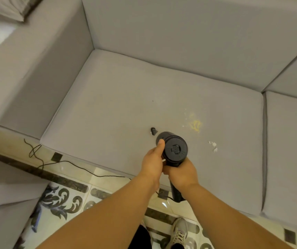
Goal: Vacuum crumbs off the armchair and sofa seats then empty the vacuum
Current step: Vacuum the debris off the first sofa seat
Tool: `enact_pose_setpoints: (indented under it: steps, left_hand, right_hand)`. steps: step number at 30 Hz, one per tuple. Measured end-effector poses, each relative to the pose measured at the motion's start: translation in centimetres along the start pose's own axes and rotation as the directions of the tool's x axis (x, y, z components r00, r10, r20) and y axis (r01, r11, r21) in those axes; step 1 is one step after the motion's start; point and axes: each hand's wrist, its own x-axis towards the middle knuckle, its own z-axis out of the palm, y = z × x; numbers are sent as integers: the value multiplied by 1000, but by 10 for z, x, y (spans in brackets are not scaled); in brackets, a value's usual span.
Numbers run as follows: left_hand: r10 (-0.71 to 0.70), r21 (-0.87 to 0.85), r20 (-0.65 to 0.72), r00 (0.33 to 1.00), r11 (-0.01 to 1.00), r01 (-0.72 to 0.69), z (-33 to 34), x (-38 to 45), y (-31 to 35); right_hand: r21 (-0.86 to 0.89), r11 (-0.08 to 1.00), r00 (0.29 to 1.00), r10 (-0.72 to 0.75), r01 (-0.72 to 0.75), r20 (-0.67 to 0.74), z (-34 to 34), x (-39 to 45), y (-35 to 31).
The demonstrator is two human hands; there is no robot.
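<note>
A black handheld vacuum (175, 150) hangs over the grey sofa seat (126, 97), seen from its round rear end. My right hand (181, 174) grips its handle from below. My left hand (153, 163) holds the side of its body, thumb lying on top. Its small nozzle tip (153, 131) points down at the cushion. Yellow crumbs (196, 125) lie just right of the vacuum, and white crumbs (213, 146) lie further right.
A thin black cord (58, 163) trails over the patterned tile floor (68, 198) by the sofa's front edge. The sofa's armrest (29, 72) rises at left. A second seat cushion (291, 159) adjoins at right. My shoe (180, 232) stands below.
</note>
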Motion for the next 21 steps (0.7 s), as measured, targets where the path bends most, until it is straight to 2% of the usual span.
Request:
enact_pose_setpoints:
  steps: [3, 11, 17, 21]
  left_hand:
    - [-13, -19, -10, 1000, 1000, 13, -11, 0, -6]
    - [-98, 54, 147, 984, 994, 91, 28, -18, -31]
    - [-40, 91, -1, 999, 995, 40, 26, -35, -47]
    - [-42, 19, -44, 998, 999, 43, 34, -48, -65]
  right_hand:
    - [14, 1000, 999, -7, 6, 32, 11, -2, 5]
    - [-40, 998, 992, 46, -51, -117, -36, -22, 37]
    - [-32, 999, 1000, 22, -22, 6, -38, -36, 49]
    - [-68, 998, 998, 3, 1, 59, -44, -39, 68]
